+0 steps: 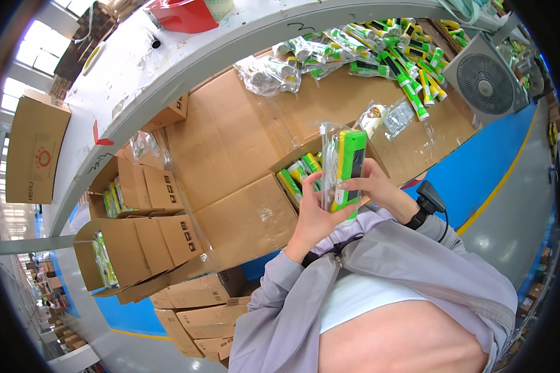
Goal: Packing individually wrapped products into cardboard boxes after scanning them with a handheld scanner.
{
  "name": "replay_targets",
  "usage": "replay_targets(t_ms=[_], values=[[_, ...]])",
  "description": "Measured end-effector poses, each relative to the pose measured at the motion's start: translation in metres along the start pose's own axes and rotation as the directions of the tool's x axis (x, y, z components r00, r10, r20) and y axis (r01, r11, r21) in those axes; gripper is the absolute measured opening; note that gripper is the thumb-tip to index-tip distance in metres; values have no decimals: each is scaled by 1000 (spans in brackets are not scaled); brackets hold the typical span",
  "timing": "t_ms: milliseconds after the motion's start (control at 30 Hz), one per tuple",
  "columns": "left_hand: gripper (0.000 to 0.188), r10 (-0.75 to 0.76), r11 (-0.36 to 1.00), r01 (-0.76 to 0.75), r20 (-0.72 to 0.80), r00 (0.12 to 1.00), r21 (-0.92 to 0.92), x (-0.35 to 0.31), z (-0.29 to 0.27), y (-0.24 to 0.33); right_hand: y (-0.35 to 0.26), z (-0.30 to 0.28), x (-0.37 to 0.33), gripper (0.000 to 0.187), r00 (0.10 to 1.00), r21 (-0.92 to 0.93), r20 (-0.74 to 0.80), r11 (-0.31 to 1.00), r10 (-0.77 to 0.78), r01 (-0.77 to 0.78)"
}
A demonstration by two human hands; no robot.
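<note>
In front of my chest, both hands hold a green and yellow flashlight-like device [353,155] with a dark panel on its side. A clear plastic bag [330,146] stands upright along its left side; whether the device is inside the bag I cannot tell. My left hand [315,214] is closed on the bag and the device's lower left. My right hand [374,185] grips the device from the right, thumb across its front. Just behind my left hand, an open carton [279,166] contains several similar green and yellow devices [303,168].
Cardboard [230,137] covers the worktable. A pile of devices [410,59] and bagged ones [267,74] lie at the back. A box fan [486,79] stands at far right. Open cartons [144,242] line the left, below a white shelf [124,74]. More cartons [199,314] stand below.
</note>
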State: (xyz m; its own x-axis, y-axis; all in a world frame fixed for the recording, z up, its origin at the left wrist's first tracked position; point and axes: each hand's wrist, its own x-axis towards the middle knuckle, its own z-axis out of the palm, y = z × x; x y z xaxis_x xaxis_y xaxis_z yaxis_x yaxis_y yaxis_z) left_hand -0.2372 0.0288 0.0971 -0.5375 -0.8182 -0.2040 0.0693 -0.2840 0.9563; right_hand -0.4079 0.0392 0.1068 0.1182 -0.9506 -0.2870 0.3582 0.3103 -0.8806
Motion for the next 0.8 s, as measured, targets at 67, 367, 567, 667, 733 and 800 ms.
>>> replay_targets(t_ms=[67,367,567,667,733,800], values=[[80,-22,999,23,28,999,-32,-2,-1,-1,0,0,0,30,999,-29,28,999,23,-22],[56,580,513,-445,86,810,734,12,-28,-21,-14,-28,-5,49,948,341,317,928,37,-151],[57,700,213,-641,342,627,738,35,-39,-18,3,-69,11,65,845,454,236,714,480,-533],[58,656,202,-681,419,628,704,36,-41,-23,2,-66,16,53,782,320,310,715,541,-621],[59,624,253,-666,408,667,702,35,-40,-24,-3,-66,18,51,803,-292,324,860,500,-418],[62,619,359,-611,310,722,706,32,-37,-20,-15,-63,24,52,754,-333,331,818,567,-469]])
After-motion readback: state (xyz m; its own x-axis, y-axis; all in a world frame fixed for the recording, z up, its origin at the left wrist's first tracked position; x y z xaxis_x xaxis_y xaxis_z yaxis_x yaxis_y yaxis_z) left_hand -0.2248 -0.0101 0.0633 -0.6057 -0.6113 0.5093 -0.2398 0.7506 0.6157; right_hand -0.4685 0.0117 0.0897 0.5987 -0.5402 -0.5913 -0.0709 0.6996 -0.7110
